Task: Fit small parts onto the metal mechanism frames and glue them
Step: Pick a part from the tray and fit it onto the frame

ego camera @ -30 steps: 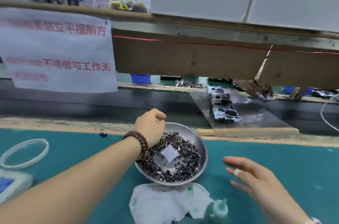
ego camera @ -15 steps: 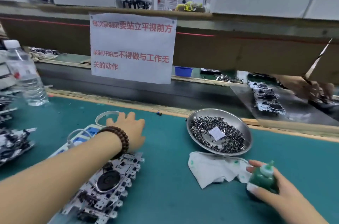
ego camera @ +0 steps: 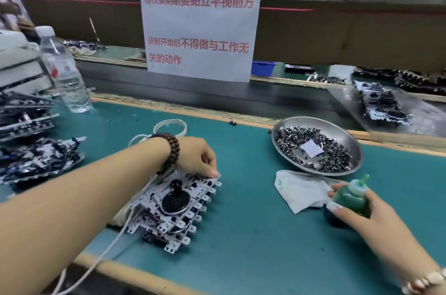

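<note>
Resting its curled fingertips on the far edge of the top metal frame [ego camera: 178, 200], the left hand [ego camera: 196, 158] is pinching at something there, though whether a small part is sitting between the fingers is too small to tell. The frame is lying on a short stack of the same frames, its long axis running from near-left to far-right across the green mat [ego camera: 241, 234], with the black round wheel [ego camera: 174, 200] near its middle. The right hand [ego camera: 357, 210] is wrapping closed around the green glue bottle [ego camera: 351, 198], nozzle pointing up and slightly right, and is sitting well apart to the right of the frame. So the glue is having to travel leftward toward the spot the left hand is pressing. Beyond the bottle, a white cloth [ego camera: 299, 192] is lying just beside the steel dish [ego camera: 284, 147] of small parts [ego camera: 333, 154].
</note>
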Available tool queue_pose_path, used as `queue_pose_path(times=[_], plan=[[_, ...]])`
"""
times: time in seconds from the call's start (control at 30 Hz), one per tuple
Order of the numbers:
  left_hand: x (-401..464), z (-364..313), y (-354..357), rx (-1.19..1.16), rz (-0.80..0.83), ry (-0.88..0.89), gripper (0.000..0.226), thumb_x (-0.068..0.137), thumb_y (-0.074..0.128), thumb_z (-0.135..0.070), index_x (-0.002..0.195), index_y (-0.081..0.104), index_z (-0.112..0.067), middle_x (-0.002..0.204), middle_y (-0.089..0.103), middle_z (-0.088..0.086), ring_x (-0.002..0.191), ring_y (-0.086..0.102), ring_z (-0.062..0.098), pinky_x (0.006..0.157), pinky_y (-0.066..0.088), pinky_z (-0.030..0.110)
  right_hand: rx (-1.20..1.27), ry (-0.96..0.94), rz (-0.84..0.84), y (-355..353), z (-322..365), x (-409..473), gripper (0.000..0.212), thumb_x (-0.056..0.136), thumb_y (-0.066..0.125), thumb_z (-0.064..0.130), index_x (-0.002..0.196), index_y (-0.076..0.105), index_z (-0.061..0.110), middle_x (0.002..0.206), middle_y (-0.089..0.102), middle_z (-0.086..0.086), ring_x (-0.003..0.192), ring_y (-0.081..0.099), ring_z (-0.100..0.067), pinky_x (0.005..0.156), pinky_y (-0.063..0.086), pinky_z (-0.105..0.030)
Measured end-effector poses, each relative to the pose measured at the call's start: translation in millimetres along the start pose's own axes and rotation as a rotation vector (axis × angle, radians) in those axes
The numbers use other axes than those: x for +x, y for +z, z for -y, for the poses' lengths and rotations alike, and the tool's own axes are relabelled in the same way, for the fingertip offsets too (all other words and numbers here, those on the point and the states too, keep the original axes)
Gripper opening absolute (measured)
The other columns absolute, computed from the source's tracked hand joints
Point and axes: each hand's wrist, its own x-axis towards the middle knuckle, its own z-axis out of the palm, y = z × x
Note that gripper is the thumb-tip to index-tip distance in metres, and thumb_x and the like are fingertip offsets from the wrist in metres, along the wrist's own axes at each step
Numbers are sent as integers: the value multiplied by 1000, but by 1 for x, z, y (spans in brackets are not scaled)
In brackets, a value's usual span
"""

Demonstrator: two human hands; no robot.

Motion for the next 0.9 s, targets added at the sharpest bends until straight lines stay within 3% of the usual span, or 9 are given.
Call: queue_pose_path(times=[0.17, 0.27, 0.5, 0.57, 0.63, 0.73, 0.83, 0.9], plan=[[-1, 0, 0, 16, -38, 25, 23, 87, 57, -41, 67, 55, -29, 65, 55, -19, 61, 50, -2, 61, 38, 11, -10, -7, -4, -4, -1, -1, 24, 78, 72, 9, 96, 64, 23, 98, 68, 16, 93, 61, 1, 76, 45, -14], [-4, -2, -4, 4, -46, 50, 23, 90, 50, -41, 70, 52, -29, 70, 54, -18, 66, 50, 0, 64, 38, 13, 35, -5, -5, -5, -5, 0, 25, 78, 71, 6, 97, 64, 21, 99, 70, 14, 94, 63, -1, 73, 47, -3], [-6, -8, -1, -45, -130, 101, 20, 93, 46, -37, 74, 47, -28, 69, 51, -14, 62, 46, 1, 69, 42, 18, 0, -7, -231, -27, -17, 7, 26, 81, 69, 6, 94, 62, 27, 96, 67, 14, 91, 63, -10, 68, 45, -1], [-4, -8, 2, -42, -137, 104, 20, 92, 47, -37, 75, 48, -28, 66, 50, -14, 58, 44, 1, 63, 40, 16, -66, 12, -293, -35, -19, 9, 24, 81, 70, 9, 94, 58, 26, 94, 63, 15, 91, 61, -15, 70, 47, -12], [-1, -6, 5, -30, -113, 115, 20, 92, 46, -38, 75, 49, -29, 64, 51, -15, 55, 44, -2, 60, 39, 12, -110, 36, -320, -40, -18, 10, 26, 81, 70, 12, 99, 55, 25, 92, 61, 14, 91, 58, -19, 75, 40, -26], [0, -4, 8, -74, -45, 157, 27, 86, 42, -51, 74, 52, -29, 66, 53, -16, 57, 46, -4, 64, 40, 12, -129, 85, -288, -39, -18, 9, 41, 82, 69, 14, 115, 49, 25, 98, 58, 9, 96, 55, -19, 81, 34, -29], [0, -3, 7, -172, 2, 174, 44, 65, 48, -69, 77, 58, -29, 67, 60, -20, 65, 53, 0, 71, 44, 19, -102, 169, -230, -40, -21, 3, 67, 81, 71, 15, 136, 34, 28, 124, 53, 1, 120, 45, -25, 101, 34, -37], [0, -3, 7, -153, 10, 140, 58, 57, 54, -82, 79, 61, -29, 72, 63, -16, 68, 54, 5, 76, 46, 28, -69, 196, -226, -41, -19, -5, 80, 80, 72, 18, 142, 24, 34, 140, 40, 3, 132, 33, -24, 111, 25, -42]])
